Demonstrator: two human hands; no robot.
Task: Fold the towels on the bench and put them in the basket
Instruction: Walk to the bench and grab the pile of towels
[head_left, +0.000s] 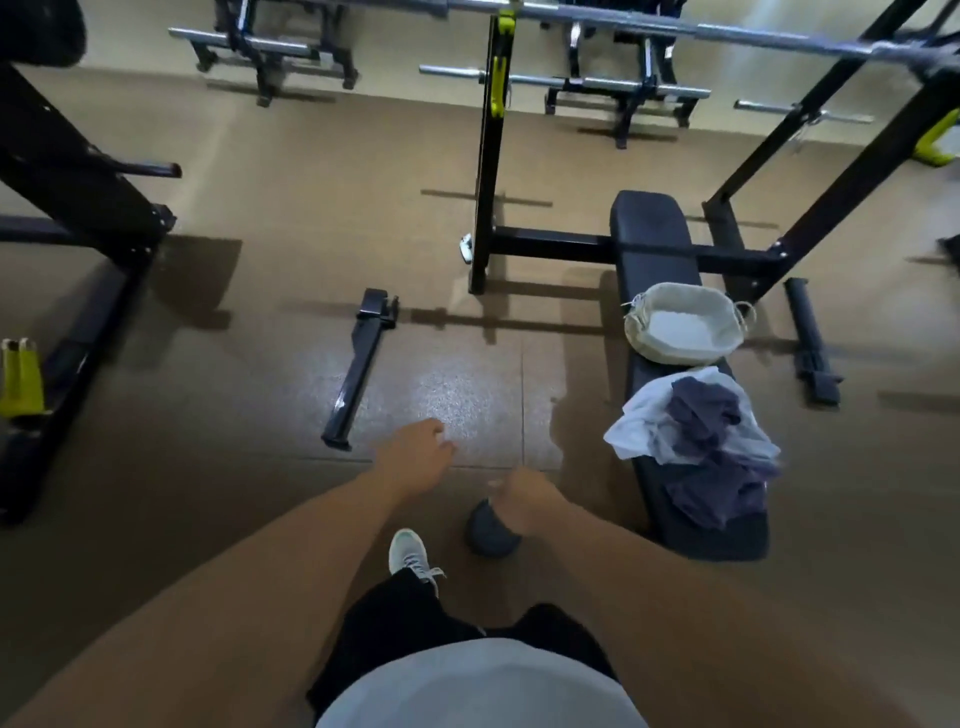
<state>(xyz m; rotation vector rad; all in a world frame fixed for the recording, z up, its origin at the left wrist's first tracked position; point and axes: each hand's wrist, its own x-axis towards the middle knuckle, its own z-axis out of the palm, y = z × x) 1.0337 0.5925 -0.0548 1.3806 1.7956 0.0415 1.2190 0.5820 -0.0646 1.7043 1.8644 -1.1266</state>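
Both hands hang out in front of the body above the floor (260, 218), neither touching anything. The left hand (415, 452) holds nothing; its fingers are loosely curled. The right hand (524, 496) is empty too, fingers curled in more tightly — how tightly cannot be told through the blur.

To the right of the right hand stands the black bench (655, 244), running away from the person. On its near end, just right of and beyond the right hand, lies an unfolded heap of towels (696, 421): a white one beneath and to the left, dark purple-grey ones on top, spilling toward the near edge. Farther along the bench, beyond the heap and close to it, sits the woven basket (681, 353) — white material shows inside it.

Below the hands, a pale shoe (408, 553) and a dark shoe (491, 530) rest on the floor.
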